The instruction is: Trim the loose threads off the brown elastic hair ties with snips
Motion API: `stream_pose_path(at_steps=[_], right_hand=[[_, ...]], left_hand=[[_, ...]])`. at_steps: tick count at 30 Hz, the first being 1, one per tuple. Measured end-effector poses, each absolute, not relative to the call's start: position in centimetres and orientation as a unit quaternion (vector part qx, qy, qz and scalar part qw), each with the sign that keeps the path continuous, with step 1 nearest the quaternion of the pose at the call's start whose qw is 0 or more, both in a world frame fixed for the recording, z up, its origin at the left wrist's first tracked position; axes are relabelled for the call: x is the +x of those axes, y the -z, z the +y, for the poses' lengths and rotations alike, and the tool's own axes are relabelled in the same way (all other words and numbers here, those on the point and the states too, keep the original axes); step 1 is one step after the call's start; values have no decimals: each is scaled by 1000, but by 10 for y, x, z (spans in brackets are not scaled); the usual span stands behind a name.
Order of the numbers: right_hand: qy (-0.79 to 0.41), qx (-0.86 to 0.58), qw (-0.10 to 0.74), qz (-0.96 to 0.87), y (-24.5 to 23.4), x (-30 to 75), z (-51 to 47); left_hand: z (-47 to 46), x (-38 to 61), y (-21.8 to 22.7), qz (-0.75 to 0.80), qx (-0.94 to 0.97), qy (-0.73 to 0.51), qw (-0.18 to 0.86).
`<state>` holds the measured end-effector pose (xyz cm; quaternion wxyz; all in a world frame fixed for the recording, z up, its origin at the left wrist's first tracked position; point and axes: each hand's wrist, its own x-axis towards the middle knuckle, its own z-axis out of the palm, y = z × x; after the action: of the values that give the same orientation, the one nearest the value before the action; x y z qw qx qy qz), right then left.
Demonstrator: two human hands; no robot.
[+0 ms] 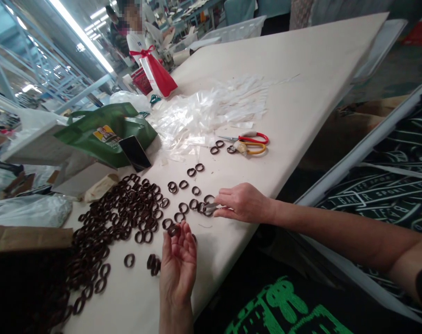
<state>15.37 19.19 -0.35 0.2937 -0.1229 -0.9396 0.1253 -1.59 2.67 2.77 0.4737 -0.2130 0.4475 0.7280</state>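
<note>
My left hand (179, 264) is palm up over the table's near side, its thumb and fingers closed on a small dark brown ring (174, 231). My right hand (245, 203) is closed around thread snips (211, 208), and their grey blades point left over a few loose rings; the handle is hidden in my palm. Between and beyond both hands lie single rings, such as one ring (196, 190). A large heap of the same dark brown rings (127, 208) spreads to the left, and one more ring (129, 260) lies apart from it.
Red-handled scissors (254, 137) and yellow-handled scissors (255, 148) lie farther back. Clear plastic strips (204, 109) are piled behind. A phone (135, 153) leans on a green bag (106, 134). A red and white bag (157, 72) stands near a co-worker. The table edge (301, 153) runs diagonally at right.
</note>
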Motion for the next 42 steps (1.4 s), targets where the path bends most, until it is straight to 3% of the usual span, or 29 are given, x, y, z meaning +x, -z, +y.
stream_pose_path(at_steps=[4,7,12,16,24,32,39,42], right_hand=[[-128,-160,262,-943,12,167,206],[-127,-186,249,-942,18,179,218],[-150,-221,262,-927,31,191,229],[-189,-231,287,-910,36,192,230],[-242,-245,322,-882,36,193,230],[-249,-257,336,-871,38,194,230],[-251,-259,350,-864,37,195,231],[-249,-265,359,-860,38,194,231]], left_hand=[[25,-24,-16,478,-166,-722,472],[23,-31,-1,609,-15,-688,394],[29,-39,14,776,278,-488,286],[46,-51,12,799,423,-379,199],[142,-90,0,776,537,-309,120],[202,-86,11,760,501,-372,183],[168,-76,8,709,332,-547,298],[148,-66,-7,629,182,-644,397]])
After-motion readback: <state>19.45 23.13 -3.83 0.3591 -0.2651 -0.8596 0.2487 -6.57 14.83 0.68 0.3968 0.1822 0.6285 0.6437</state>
